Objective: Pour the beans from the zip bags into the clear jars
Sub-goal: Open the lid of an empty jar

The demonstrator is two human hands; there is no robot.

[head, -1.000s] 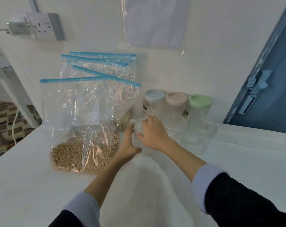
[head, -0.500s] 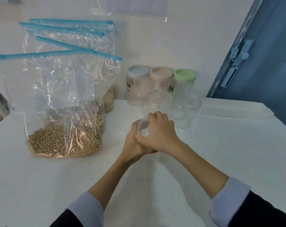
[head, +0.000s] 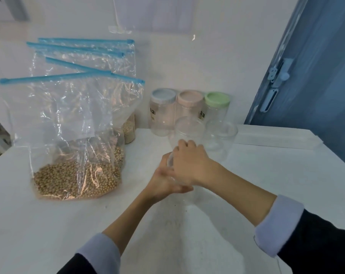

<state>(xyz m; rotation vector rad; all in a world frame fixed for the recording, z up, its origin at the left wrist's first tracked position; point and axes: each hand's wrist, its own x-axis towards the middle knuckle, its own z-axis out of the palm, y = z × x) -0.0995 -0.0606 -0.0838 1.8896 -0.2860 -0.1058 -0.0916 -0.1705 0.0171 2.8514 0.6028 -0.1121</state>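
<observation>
Standing leftmost, the bean bag (head: 76, 155) waits sealed on the table (head: 266, 175); left hand (head: 163, 180) cups the clear jar (head: 170, 165) — right hand (head: 189, 165) clasps its top (probably unscrewing) — so steady the base, twist evenly.

Head camera looks forward and down, close over the white table (head: 49, 224) toward the wall.

front zip bag (head: 72, 135): clear, blue slider at top, upright and crumpled, tan beans (head: 74, 180) pooled at bottom
rear zip bags (head: 84, 56): clear, blue sliders, standing behind the front one near the wall
held jar (head: 170, 165): clear, blurred, gripped between both hands
lidded jars (head: 189, 109): three, grey, pink, green lids, by wall
open jars (head: 205, 131): two, clear, upright, just before them
</observation>
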